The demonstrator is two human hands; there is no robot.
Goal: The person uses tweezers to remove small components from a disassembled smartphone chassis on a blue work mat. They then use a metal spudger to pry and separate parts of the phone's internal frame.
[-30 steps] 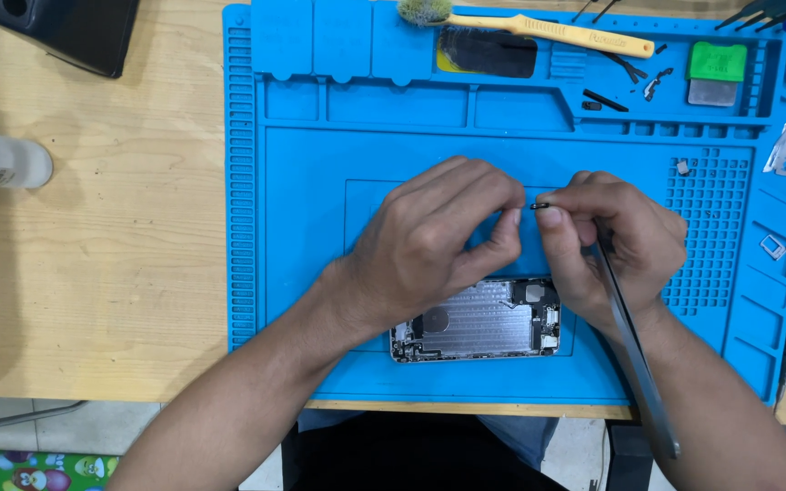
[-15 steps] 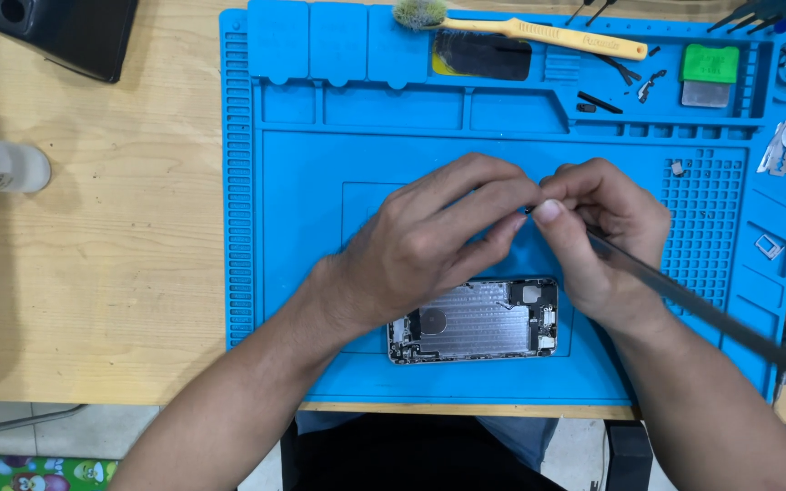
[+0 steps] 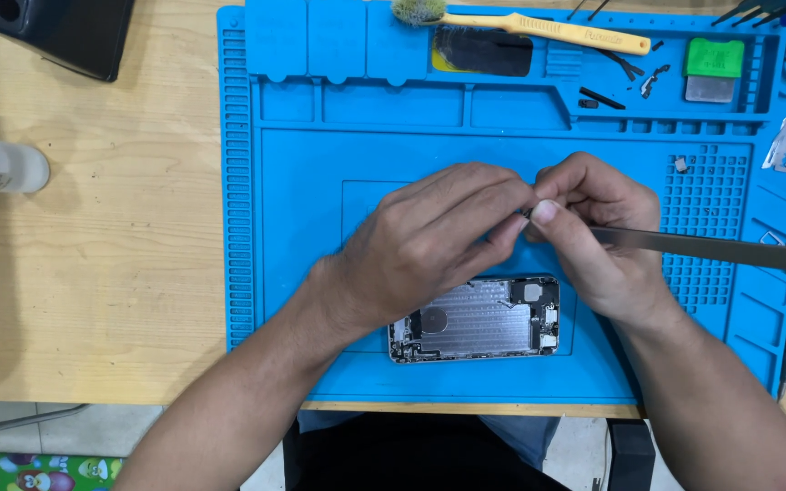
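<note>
Two hands: left hand (image 3: 429,241) and right hand (image 3: 598,232) pinch together mid-frame on a tiny, unidentifiable part.
Tool: right fingers clamp grey metal tweezers (image 3: 711,247).
Risk: part may spring away; open silver phone chassis (image 3: 475,320) below could be scratched.

Both hands — left hand (image 3: 429,250), right hand (image 3: 598,241) (gripping tweezers (image 3: 711,250)) — meet above the opened phone (image 3: 475,320).

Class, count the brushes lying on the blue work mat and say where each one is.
1: a yellow-handled brush lies along the top edge of the blue mat. The hands may hide others.
</note>
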